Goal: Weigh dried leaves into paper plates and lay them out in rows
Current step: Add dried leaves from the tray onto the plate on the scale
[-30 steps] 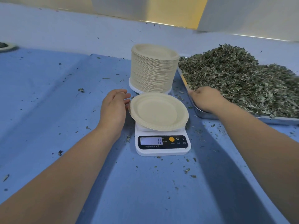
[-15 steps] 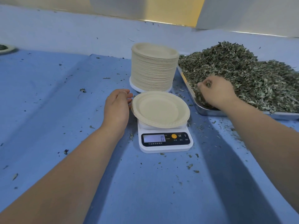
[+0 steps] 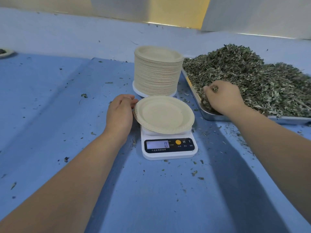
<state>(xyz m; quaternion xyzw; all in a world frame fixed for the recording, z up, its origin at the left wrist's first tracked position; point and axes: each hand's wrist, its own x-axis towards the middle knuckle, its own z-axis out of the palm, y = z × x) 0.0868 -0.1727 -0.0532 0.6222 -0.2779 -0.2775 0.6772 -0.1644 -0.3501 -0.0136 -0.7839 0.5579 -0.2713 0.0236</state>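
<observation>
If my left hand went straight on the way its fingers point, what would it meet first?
Probably the foot of the plate stack: the left hand points away and slightly right, past the rim of the paper plate on the scale. Depth is unclear.

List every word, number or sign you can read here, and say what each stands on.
"0": lit display of the white digital kitchen scale.
"M": the scale's black front panel, right of its orange round button.
"T": same panel, right of the "M".
Small print under the display and buttons: too small to read.
</observation>
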